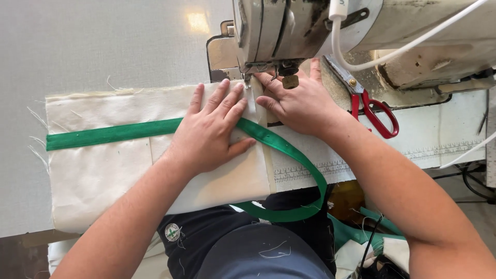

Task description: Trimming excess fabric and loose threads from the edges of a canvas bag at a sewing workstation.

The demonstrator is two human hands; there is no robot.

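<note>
A folded piece of cream fabric (103, 170) lies on the sewing table, with a green strap (108, 134) running across it. My left hand (212, 129) presses flat on the fabric and the strap, fingers spread toward the needle. My right hand (297, 103) rests on the fabric edge just right of the presser foot (253, 72), fingertips pinching the cloth beside it. The strap passes under my hands and loops off the table edge toward my lap (305, 206). The sewing machine head (310, 26) stands directly above my fingers.
Red-handled scissors (374, 111) lie on the machine bed right of my right hand. A white cable (392, 51) hangs across the machine. A printed ruler strip (320, 170) runs along the table. Green and cream scraps (361, 237) sit below the table edge at right.
</note>
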